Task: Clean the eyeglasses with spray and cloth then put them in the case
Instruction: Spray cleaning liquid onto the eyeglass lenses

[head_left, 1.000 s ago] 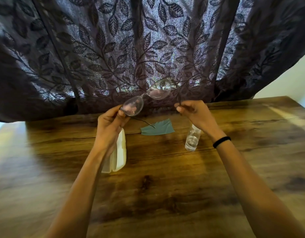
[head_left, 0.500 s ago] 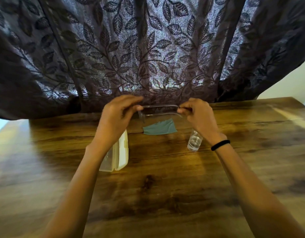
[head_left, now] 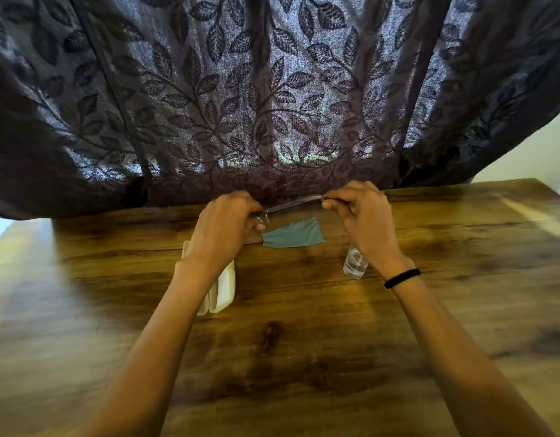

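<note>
Both hands gripping thin clear-framed eyeglasses (head_left: 292,205) btwn them: left hand (head_left: 225,227) closed on lens end, right hand (head_left: 360,216) pinching temple. Teal cloth (head_left: 292,237) just below, clear spray bottle (head_left: 354,264) under right wrist, white case (head_left: 223,288) under left; judging by that, cleaning & casing not yet started.

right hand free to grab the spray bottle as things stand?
Probably not yet. The right hand is pinching one end of the eyeglasses, with the left hand on the other. The spray bottle stands just below its wrist, nothing blocking it.
</note>
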A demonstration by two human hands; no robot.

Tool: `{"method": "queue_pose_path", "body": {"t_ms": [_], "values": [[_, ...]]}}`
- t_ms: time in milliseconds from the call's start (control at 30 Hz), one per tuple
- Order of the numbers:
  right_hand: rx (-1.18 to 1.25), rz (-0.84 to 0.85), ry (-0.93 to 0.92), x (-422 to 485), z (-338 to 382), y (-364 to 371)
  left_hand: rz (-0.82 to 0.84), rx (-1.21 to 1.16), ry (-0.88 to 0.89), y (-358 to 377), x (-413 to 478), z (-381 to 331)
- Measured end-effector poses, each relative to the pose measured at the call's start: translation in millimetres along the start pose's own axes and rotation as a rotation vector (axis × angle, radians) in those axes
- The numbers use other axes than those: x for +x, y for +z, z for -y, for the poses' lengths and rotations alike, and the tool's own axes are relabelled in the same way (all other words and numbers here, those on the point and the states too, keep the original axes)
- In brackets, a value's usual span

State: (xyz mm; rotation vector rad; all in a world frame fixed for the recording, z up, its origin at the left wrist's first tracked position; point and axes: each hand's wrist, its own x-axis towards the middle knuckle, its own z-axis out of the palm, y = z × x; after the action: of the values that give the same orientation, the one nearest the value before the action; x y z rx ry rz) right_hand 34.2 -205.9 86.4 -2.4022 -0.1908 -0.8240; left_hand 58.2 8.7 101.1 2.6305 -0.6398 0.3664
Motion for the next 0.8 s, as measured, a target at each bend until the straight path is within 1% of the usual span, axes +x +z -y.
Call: {"method": "queue_pose_path", "body": {"t_ms": [67,167,300,433,600,667,733,800], "values": [[0.011,-0.014,-0.009,-1,-1,1,-0.015,-0.024,-0.001,1,-1,1],[0.041,-0.045,-0.008,-2,-2,1,-0.104,-0.078,0.013,5,-4,4],[0.087,-0.094,0.077,-14,-13,-2,-0.24,-0.154,-0.025,12,-8,14],[0.124,-0.114,0.186,-37,-30,-1,-0.336,-0.35,-0.108,20,-12,23],[0.262,-0.019,0.295,-65,-42,9,-0.349,-0.718,-0.266,32,-17,30],[0.32,0.009,0.321,-70,-45,13,-0.351,-0.799,-0.295,35,-18,30],[0.355,-0.01,0.302,-72,-46,17,-0.366,-0.852,-0.306,38,-18,30],[0.396,-0.071,0.261,-72,-43,19,-0.391,-0.879,-0.299,40,-18,27]]}}
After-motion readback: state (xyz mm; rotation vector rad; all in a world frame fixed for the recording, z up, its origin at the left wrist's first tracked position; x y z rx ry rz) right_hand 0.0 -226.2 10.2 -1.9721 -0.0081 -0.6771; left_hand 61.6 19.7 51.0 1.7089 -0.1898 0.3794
